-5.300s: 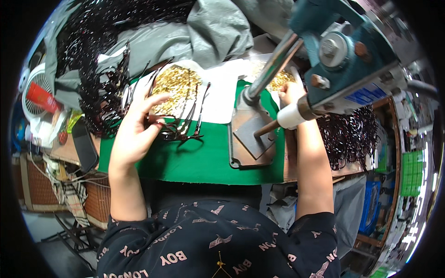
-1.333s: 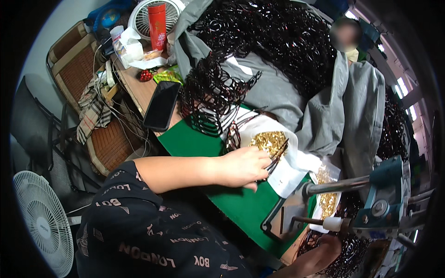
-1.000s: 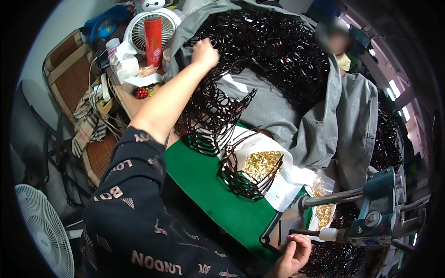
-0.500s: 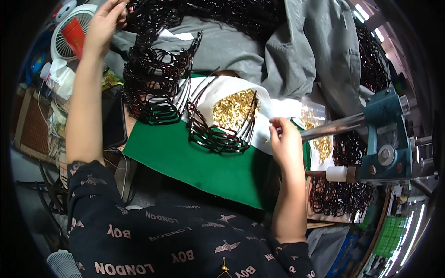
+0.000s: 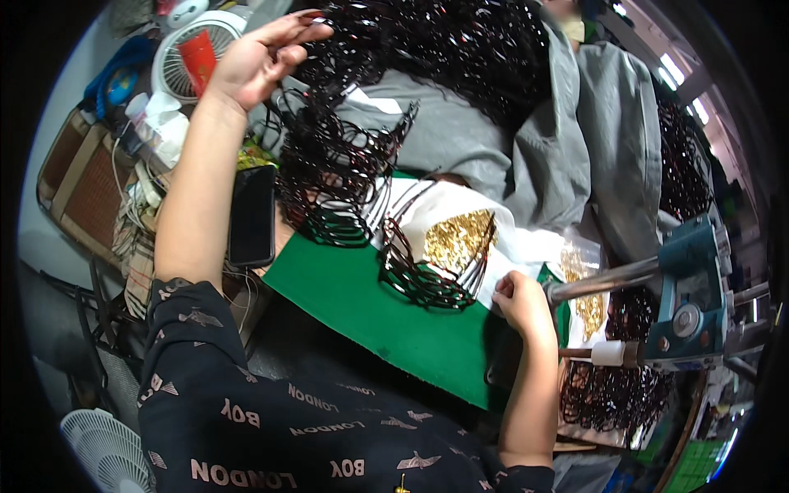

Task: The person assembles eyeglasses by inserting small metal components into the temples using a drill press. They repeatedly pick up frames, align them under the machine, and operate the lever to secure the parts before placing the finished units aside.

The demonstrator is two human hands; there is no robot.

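My left hand (image 5: 259, 66) is raised at the far left, its fingers loosely stretched and apart. Its fingertips reach the edge of a big heap of dark glossy eyeglass frames (image 5: 444, 41). My right hand (image 5: 523, 304) is low over the right part of the green mat (image 5: 345, 287), thumb and forefinger pinched together. Whatever they pinch, if anything, is too small to make out. Just left of it, more dark frames (image 5: 427, 287) curve around a white cloth (image 5: 485, 205) holding small gold metal parts (image 5: 459, 238). Another stack of frames (image 5: 329, 177) stands at the mat's left end.
A teal machine (image 5: 686, 304) with a metal shaft stands at the right, close to my right forearm. Beside it lie a clear bag of gold parts (image 5: 585, 279) and more frames (image 5: 612, 403). A black phone (image 5: 252, 215) and white fan (image 5: 177, 62) are at left; grey cloth (image 5: 436, 115) lies behind.
The whole view has shifted, with the bench now lower and further right. My left hand's fingers have spread more; my right hand's pinch has stayed closed near the gold parts.
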